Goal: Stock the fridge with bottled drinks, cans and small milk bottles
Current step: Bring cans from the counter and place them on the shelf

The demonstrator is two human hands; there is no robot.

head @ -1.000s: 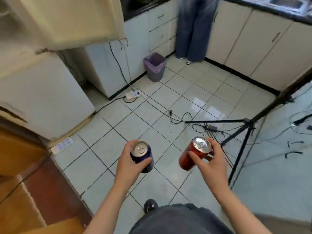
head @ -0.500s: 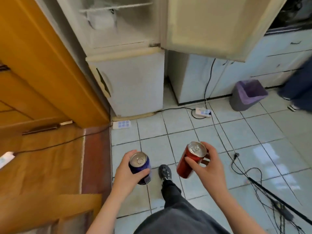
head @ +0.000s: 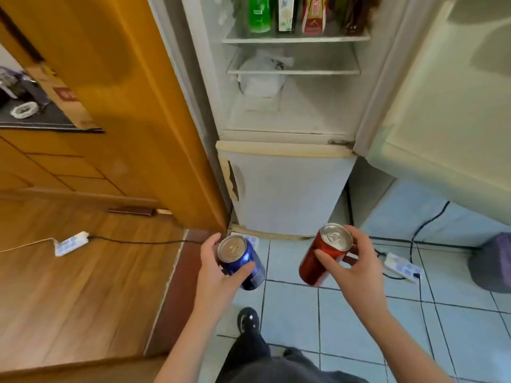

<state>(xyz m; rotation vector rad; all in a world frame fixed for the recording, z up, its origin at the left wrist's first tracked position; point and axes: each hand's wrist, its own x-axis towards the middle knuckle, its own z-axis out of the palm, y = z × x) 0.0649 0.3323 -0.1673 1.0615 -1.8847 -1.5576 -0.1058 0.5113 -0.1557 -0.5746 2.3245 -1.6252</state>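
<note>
1. Left hand (head: pixel 218 275) clasped around blue can (head: pixel 242 262), held above the tiled floor (head: pixel 359 327)
2. Right hand (head: pixel 356 269) clasped around red can (head: pixel 322 255), before the open fridge (head: pixel 290 114)

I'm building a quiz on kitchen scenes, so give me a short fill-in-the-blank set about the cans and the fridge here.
1. The left hand holds a ____ can.
2. The right hand holds a ____ can.
3. The upper fridge door stands ____.
4. On the top visible shelf, the leftmost bottle is ____.

Missing words: blue; red; open; green
</note>
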